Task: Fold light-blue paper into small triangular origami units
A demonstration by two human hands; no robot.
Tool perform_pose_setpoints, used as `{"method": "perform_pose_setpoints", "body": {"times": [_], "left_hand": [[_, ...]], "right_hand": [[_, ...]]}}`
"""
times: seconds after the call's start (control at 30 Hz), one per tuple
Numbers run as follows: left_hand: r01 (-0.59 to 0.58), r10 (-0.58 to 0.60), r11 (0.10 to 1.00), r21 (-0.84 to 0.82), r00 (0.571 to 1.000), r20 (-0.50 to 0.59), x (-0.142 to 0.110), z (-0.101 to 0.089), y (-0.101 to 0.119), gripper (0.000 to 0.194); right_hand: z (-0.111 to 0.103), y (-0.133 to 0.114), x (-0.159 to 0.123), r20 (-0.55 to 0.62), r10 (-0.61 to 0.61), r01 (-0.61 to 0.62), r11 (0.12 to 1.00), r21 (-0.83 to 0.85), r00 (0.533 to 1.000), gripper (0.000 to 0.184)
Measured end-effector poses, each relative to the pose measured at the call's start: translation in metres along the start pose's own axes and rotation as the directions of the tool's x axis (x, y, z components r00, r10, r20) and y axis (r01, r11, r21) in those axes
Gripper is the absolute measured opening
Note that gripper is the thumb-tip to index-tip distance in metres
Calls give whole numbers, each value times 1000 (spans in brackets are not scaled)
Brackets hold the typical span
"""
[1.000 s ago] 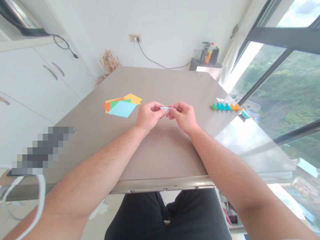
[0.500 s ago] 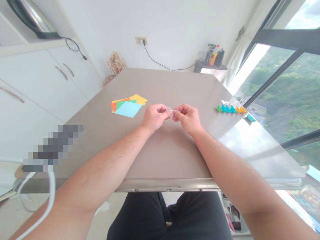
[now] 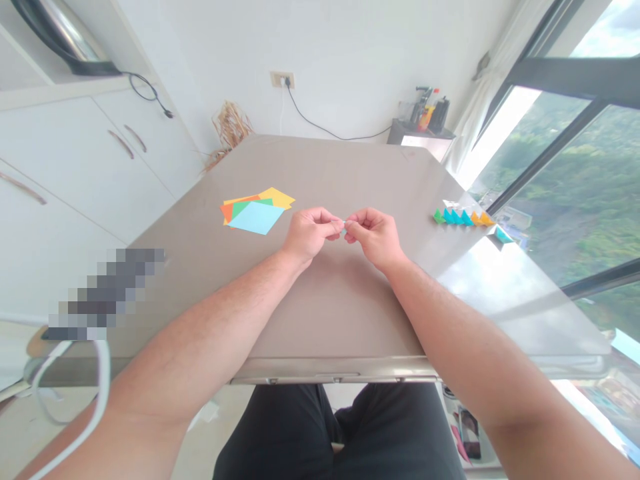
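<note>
Over the middle of the table, my left hand (image 3: 311, 230) and my right hand (image 3: 371, 230) meet at their fingertips, both pinched shut on a small piece of light blue paper (image 3: 344, 228). Only a sliver of it shows; the fingers hide its shape. Left of my left hand lies a fan of paper sheets, a light blue sheet (image 3: 257, 219) on top, with green (image 3: 243, 209), orange (image 3: 226, 213) and yellow (image 3: 277, 197) ones beneath. Off to the right stands a row of small folded paper boats (image 3: 463, 218) in green, blue and orange.
The grey-brown table (image 3: 340, 307) ends at a front edge near my lap. A pixelated dark object (image 3: 113, 290) with a white cable (image 3: 104, 380) sits at the left edge. One more blue folded paper (image 3: 503, 235) lies at the right edge, by the window.
My left fingertips have slid slightly right, covering more of the light blue paper, and sit closer to my right fingertips. The sheets and the folded row are unchanged.
</note>
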State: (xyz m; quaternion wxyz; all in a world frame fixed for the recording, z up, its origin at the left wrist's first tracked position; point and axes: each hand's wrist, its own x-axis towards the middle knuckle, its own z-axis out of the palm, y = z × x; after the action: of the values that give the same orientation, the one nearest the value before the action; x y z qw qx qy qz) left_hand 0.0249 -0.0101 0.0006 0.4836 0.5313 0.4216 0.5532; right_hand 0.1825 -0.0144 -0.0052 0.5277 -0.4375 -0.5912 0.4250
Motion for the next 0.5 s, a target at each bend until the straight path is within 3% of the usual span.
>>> {"method": "perform_pose_setpoints", "body": {"times": [0.13,0.27,0.5], "left_hand": [[-35,35,999,11,999,-11,1,0,-3,15],[-140,145,981,134,989,-24,5,-4,-10,10],[-272,274,937,218,962,23,9,-8,-18,12]], "right_hand": [[1,-1,-1,-12,8,-8,1000,-29,1000,11],[3,2,0,-20,23,-23,1000,13,1000,18],[2,0,0,-23,33,-32,999,33,999,22]]}}
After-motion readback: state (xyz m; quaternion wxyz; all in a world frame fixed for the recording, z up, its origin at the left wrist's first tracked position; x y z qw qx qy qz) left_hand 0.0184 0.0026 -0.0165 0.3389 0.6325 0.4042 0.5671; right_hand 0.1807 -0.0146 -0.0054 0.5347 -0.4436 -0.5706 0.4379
